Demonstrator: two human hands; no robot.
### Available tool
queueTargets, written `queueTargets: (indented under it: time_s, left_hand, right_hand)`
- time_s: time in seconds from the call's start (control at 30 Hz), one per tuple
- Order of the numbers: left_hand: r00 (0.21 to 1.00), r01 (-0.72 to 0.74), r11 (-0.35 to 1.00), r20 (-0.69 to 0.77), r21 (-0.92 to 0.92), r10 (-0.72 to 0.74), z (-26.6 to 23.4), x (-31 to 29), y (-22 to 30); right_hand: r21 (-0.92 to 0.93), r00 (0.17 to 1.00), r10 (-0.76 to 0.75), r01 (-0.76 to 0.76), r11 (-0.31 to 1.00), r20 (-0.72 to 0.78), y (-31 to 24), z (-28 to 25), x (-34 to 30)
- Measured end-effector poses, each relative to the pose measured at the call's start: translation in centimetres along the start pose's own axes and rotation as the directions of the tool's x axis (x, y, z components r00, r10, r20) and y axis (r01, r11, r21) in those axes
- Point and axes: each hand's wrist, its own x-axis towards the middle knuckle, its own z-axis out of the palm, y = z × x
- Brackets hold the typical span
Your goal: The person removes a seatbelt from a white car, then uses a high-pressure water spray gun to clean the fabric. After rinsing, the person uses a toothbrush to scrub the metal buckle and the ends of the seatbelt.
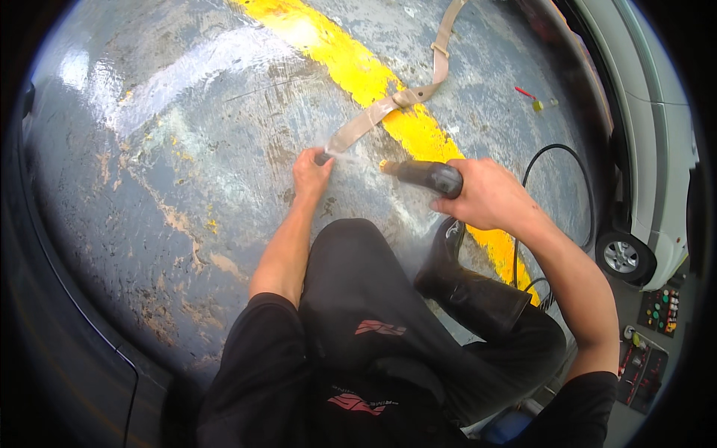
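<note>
A beige seat belt (358,131) lies on the wet floor, running from my left hand away to the upper right. My left hand (308,173) is closed on the belt's near end, pinching a small dark end piece. In my right hand (489,193) is a black spray gun (426,176) with a brass-coloured nozzle, its tip pointing left toward that end. White spray or mist spreads between the nozzle and the belt end, blurring it. My right fingers are wrapped round the gun's grip and partly hidden.
A worn yellow stripe (321,37) crosses the grey-blue floor (187,134). A black hose (571,149) loops at the right. Beyond stand a light-coloured car (650,112) and tool trays (657,310). A small red-handled item (525,92) lies far right. A dark panel (67,328) borders the left.
</note>
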Motion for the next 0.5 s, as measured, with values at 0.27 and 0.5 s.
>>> queueTargets:
  time_s: [0.27, 0.5]
  left_hand:
    - [0.999, -0.040, 0.999, -0.033, 0.010, 0.040, 0.0, 0.0, -0.2]
    - [1.000, 0.024, 1.000, -0.020, -0.019, -0.024, -0.2, 0.0, 0.2]
  right_hand:
    - [0.017, 1.000, 0.025, -0.025, 1.000, 0.004, 0.2, 0.6, 0.9]
    - [0.014, 1.000, -0.012, 0.013, 1.000, -0.008, -0.4, 0.3, 1.5]
